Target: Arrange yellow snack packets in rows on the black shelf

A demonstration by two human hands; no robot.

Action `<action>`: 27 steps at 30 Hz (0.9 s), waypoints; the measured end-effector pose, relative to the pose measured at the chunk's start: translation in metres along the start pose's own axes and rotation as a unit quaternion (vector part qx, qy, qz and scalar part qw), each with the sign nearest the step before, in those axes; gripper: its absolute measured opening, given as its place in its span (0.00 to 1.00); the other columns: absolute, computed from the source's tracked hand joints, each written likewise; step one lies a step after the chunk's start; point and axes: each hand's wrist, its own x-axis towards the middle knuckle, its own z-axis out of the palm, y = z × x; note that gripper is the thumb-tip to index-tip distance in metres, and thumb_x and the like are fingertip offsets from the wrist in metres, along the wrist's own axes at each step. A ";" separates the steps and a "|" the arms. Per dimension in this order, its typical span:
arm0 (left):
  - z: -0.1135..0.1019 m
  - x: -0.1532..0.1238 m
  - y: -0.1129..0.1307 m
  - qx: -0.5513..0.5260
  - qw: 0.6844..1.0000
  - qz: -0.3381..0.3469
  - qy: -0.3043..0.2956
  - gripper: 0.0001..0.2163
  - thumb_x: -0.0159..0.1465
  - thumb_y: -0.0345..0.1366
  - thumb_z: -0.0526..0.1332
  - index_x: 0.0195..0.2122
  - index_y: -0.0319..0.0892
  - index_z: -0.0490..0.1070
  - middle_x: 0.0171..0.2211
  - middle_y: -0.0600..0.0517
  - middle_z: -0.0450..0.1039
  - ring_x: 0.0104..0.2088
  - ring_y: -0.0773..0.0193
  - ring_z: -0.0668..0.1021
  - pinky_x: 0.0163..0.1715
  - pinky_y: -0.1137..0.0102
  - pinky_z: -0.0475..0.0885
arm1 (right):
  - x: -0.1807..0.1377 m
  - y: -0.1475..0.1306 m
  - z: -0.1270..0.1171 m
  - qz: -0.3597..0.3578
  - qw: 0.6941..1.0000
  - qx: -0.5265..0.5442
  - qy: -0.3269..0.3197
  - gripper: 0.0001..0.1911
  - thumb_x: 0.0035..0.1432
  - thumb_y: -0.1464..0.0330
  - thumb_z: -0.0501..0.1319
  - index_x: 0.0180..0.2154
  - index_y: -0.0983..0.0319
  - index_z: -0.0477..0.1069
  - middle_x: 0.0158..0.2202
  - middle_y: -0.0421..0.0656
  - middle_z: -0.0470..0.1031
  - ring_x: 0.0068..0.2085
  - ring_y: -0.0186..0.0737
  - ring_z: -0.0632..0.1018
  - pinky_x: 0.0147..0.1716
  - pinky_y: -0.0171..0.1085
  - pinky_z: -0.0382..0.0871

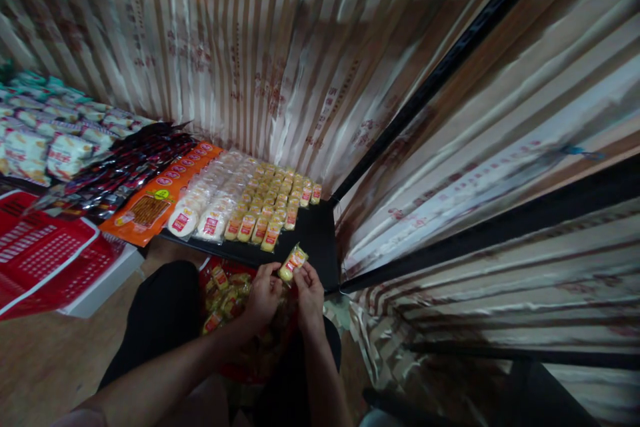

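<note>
My left hand [263,295] and my right hand [309,292] together pinch one small yellow snack packet [293,262] just in front of the edge of a black shelf [315,240]. Both hands have their fingers closed on it. On the shelf lie rows of the same yellow packets [273,203], several deep. Below my hands, between my knees, a red container [225,290] holds more of these packets.
Left of the yellow rows lie round white cakes in clear wrap [207,203], orange snack bags [155,200], dark red packets [125,170] and white-green bags [45,133]. A red basket [45,253] stands at the left. Striped curtain [280,47] hangs behind and to the right.
</note>
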 end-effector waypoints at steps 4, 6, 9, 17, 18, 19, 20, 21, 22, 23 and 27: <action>0.007 0.010 0.002 -0.014 0.999 0.044 0.003 0.17 0.59 0.28 0.49 0.49 0.40 0.63 0.54 0.44 0.63 0.41 0.66 0.75 0.47 0.65 0.72 | 0.037 -0.006 0.005 -0.049 0.998 -0.038 0.015 0.24 0.40 0.61 0.66 0.40 0.63 0.69 0.36 0.45 0.78 0.37 0.40 0.78 0.40 0.38 0.71; 0.013 0.016 0.001 -0.031 0.998 0.050 -0.005 0.18 0.59 0.28 0.49 0.51 0.40 0.63 0.56 0.43 0.61 0.43 0.65 0.75 0.47 0.64 0.72 | 0.053 -0.008 0.011 -0.064 0.997 -0.046 0.009 0.22 0.40 0.61 0.65 0.39 0.63 0.69 0.34 0.44 0.77 0.35 0.39 0.78 0.39 0.38 0.71; 0.021 0.029 0.001 -0.049 0.998 0.047 -0.020 0.19 0.60 0.31 0.49 0.53 0.39 0.61 0.58 0.43 0.60 0.49 0.62 0.73 0.52 0.62 0.69 | 0.072 -0.011 0.020 -0.084 0.994 -0.066 -0.017 0.21 0.43 0.61 0.63 0.40 0.63 0.69 0.35 0.45 0.77 0.35 0.38 0.77 0.38 0.37 0.71; 0.028 0.062 0.012 -0.036 0.999 -0.019 -0.032 0.23 0.62 0.35 0.49 0.59 0.38 0.58 0.64 0.45 0.52 0.62 0.60 0.58 0.63 0.61 0.51 | 0.109 -0.011 0.038 -0.135 0.978 -0.161 -0.013 0.19 0.47 0.64 0.60 0.43 0.61 0.70 0.42 0.44 0.76 0.44 0.40 0.76 0.45 0.39 0.69; 0.028 0.064 0.014 -0.031 0.999 -0.028 -0.032 0.23 0.62 0.35 0.49 0.59 0.37 0.58 0.64 0.44 0.51 0.63 0.60 0.56 0.64 0.62 0.48 | 0.112 -0.010 0.041 -0.137 0.977 -0.161 -0.019 0.18 0.48 0.64 0.60 0.43 0.61 0.70 0.42 0.44 0.76 0.44 0.41 0.76 0.46 0.39 0.69; 0.029 0.066 0.015 -0.027 0.998 -0.035 -0.033 0.24 0.62 0.36 0.49 0.60 0.36 0.57 0.64 0.44 0.50 0.64 0.60 0.54 0.64 0.62 0.46 | 0.114 -0.009 0.043 -0.138 0.977 -0.159 -0.024 0.18 0.48 0.64 0.60 0.43 0.60 0.70 0.42 0.44 0.76 0.44 0.41 0.76 0.46 0.40 0.69; 0.029 0.068 0.015 -0.026 0.998 -0.039 -0.034 0.25 0.62 0.36 0.49 0.60 0.35 0.56 0.65 0.44 0.49 0.65 0.60 0.52 0.65 0.62 0.44 | 0.116 -0.009 0.045 -0.139 0.978 -0.155 -0.027 0.17 0.48 0.64 0.59 0.42 0.61 0.69 0.42 0.44 0.76 0.44 0.40 0.76 0.47 0.40 0.69; 0.029 0.069 0.016 -0.028 0.998 -0.041 -0.036 0.25 0.62 0.36 0.48 0.61 0.35 0.55 0.65 0.44 0.48 0.65 0.60 0.51 0.65 0.62 0.43 | 0.117 -0.008 0.046 -0.139 0.979 -0.149 -0.028 0.17 0.48 0.63 0.59 0.42 0.61 0.69 0.42 0.45 0.76 0.44 0.40 0.76 0.47 0.40 0.69; 0.030 0.070 0.016 -0.032 0.998 -0.041 -0.039 0.26 0.62 0.36 0.48 0.61 0.34 0.54 0.65 0.44 0.46 0.65 0.60 0.50 0.65 0.63 0.43 | 0.117 -0.007 0.048 -0.139 0.979 -0.143 -0.027 0.17 0.48 0.63 0.59 0.41 0.61 0.69 0.41 0.45 0.76 0.43 0.40 0.76 0.47 0.40 0.69; 0.031 0.071 0.015 -0.040 0.997 -0.040 -0.043 0.26 0.62 0.36 0.48 0.62 0.33 0.53 0.66 0.44 0.45 0.65 0.61 0.49 0.65 0.63 0.42 | 0.117 -0.007 0.049 -0.139 0.980 -0.138 -0.026 0.16 0.48 0.63 0.59 0.41 0.61 0.69 0.41 0.45 0.77 0.42 0.40 0.77 0.47 0.40 0.69; 0.034 0.072 0.011 -0.083 0.995 -0.026 -0.051 0.27 0.64 0.38 0.45 0.63 0.31 0.49 0.66 0.43 0.45 0.65 0.62 0.50 0.65 0.64 0.43 | 0.115 -0.007 0.050 -0.135 0.980 -0.140 -0.031 0.17 0.48 0.62 0.59 0.41 0.62 0.69 0.39 0.46 0.77 0.41 0.40 0.77 0.46 0.41 0.69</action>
